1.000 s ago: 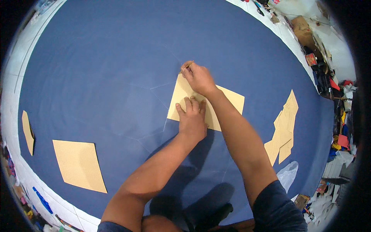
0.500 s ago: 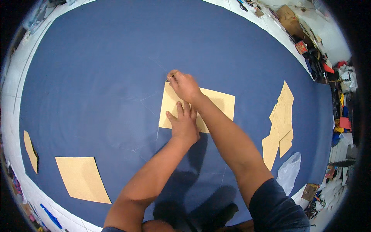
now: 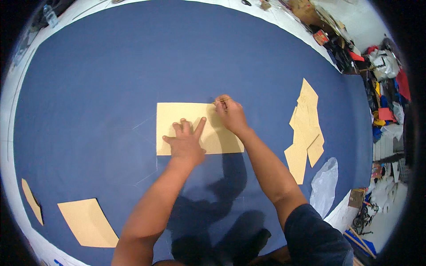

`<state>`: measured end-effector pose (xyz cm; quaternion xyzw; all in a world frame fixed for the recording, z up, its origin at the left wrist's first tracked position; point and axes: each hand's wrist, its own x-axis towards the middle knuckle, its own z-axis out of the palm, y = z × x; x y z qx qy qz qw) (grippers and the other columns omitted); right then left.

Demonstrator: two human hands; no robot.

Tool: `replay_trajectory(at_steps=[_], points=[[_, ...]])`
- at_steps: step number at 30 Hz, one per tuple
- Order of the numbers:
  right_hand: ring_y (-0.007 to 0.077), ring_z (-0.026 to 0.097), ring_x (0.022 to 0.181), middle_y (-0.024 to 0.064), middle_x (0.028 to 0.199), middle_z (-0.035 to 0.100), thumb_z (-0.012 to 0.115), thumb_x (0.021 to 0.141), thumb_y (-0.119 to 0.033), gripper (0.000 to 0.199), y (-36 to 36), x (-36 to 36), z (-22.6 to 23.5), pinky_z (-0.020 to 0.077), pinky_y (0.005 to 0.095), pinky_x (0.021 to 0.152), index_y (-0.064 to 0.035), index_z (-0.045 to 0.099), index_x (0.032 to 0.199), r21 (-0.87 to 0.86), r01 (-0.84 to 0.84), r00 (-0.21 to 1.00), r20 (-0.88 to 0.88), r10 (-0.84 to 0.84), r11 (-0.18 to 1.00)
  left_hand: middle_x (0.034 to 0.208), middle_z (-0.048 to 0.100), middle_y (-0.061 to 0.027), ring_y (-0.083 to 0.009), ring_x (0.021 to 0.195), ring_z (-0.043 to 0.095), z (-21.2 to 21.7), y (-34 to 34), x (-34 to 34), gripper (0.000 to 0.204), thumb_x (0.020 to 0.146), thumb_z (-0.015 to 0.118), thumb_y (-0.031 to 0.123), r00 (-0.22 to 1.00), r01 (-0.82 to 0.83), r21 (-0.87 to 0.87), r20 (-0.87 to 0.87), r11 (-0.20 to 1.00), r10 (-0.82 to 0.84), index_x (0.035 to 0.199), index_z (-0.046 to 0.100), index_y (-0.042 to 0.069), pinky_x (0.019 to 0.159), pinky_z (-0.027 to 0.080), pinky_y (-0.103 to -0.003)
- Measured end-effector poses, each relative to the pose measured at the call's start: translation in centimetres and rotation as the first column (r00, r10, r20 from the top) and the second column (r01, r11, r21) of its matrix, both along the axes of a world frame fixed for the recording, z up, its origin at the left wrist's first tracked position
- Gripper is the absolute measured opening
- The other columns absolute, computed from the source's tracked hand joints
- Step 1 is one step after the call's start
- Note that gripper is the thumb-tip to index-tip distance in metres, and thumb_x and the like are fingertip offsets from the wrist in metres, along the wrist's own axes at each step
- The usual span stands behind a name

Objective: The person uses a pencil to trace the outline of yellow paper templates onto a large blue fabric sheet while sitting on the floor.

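Note:
On the dark blue cloth (image 3: 133, 53) lies a rectangular sheet of pale yellow card (image 3: 175, 113). My left hand (image 3: 184, 144) presses flat on it with the fingers spread. At the card's far edge, right of the middle, my right hand (image 3: 231, 116) pinches a thin pencil-like stick (image 3: 224, 101); its tip meets the edge, and most of it is hidden by the fingers. Faint pale lines run on the cloth left of the card and below its near left corner.
Overlapping yellow card pieces (image 3: 306, 119) lie to the right, above a clear plastic bag (image 3: 324, 184). A yellow card sheet (image 3: 88, 224) and a narrow card piece (image 3: 32, 201) lie near left. Mixed clutter (image 3: 384, 102) lines the far right beyond the cloth.
My right hand has moved right along the card's far edge, from its far left corner. My left hand stays spread on the card, now farther left on it. The view has shifted and turned.

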<state>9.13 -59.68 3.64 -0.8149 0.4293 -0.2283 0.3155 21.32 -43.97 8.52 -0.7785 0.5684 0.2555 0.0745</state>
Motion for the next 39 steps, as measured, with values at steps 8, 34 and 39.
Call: replay_trajectory(at_steps=[8, 34, 39], points=[[0.0333, 0.074, 0.089, 0.0163, 0.096, 0.075, 0.062, 0.098, -0.023, 0.023, -3.3, -8.1, -1.5, 0.0568, 0.0442, 0.081, -0.0034, 0.065, 0.110, 0.058, 0.276, 0.961, -0.024, -0.275, 0.959, 0.162, 0.025, -0.0221, -0.0416, 0.150, 0.023, 0.7, -2.9, -1.4, 0.094, 0.084, 0.075, 0.049, 0.973, 0.127, 0.202, 0.162, 0.971, -0.162, 0.162, 0.023, 0.033, 0.111, 0.032, -0.071], [0.0441, 0.064, 0.095, 0.0206, 0.103, 0.067, 0.055, 0.100, -0.012, 0.014, -2.4, -8.0, -1.5, 0.0532, 0.0494, 0.084, -0.0023, 0.057, 0.110, -0.111, 0.224, 0.973, -0.030, -0.229, 0.968, 0.165, 0.020, -0.0187, -0.0502, 0.148, 0.025, -0.8, -7.3, -6.4, 0.087, 0.085, 0.073, 0.058, 0.958, 0.286, -0.018, 0.041, 0.958, -0.285, 0.158, 0.032, 0.035, 0.098, 0.053, -0.063], [0.0435, 0.064, 0.100, 0.0195, 0.117, 0.064, 0.051, 0.098, -0.011, 0.018, -1.7, -9.4, 0.0, 0.0535, 0.0505, 0.084, -0.0041, 0.055, 0.114, -0.162, -0.002, 0.966, -0.257, -0.040, 0.987, 0.164, 0.020, -0.0169, -0.0505, 0.148, 0.024, -0.1, -8.4, -6.9, 0.087, 0.086, 0.073, 0.055, 0.952, 0.302, 0.050, 0.046, 0.952, -0.304, 0.159, 0.028, 0.040, 0.099, 0.054, -0.062]])
